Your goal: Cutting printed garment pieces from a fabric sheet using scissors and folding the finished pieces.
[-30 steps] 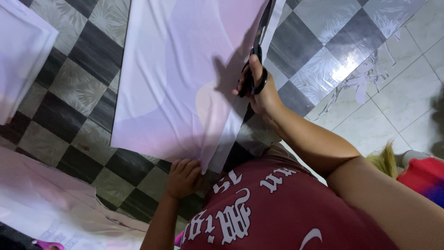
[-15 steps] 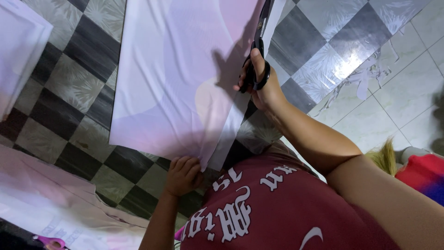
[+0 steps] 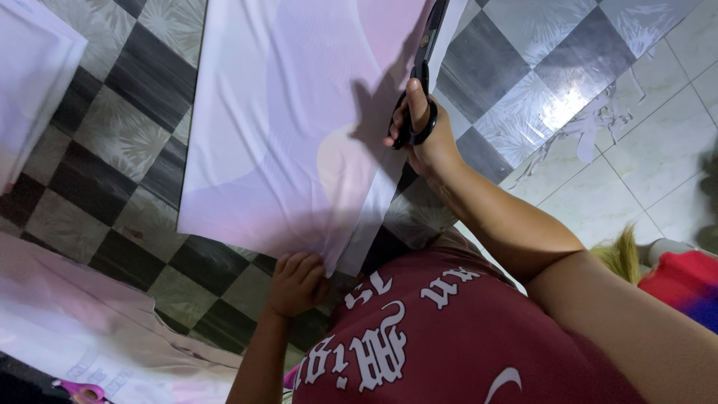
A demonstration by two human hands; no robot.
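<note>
A large sheet of pale pink-white fabric lies spread on a black-and-grey checkered floor mat. My right hand grips black scissors whose blades point up along the fabric's right edge, where a narrow strip is split off. My left hand rests with curled fingers on the fabric's near corner, pinning it down. My dark red printed shirt fills the lower right.
More pale fabric lies at the far left and at the lower left, with a pink object at the bottom edge. White floor tiles with thin fabric scraps sit at the right. A red-and-blue item lies at the right edge.
My right hand and the scissors have moved a little further up along the fabric's right edge. My left hand stays on the near corner.
</note>
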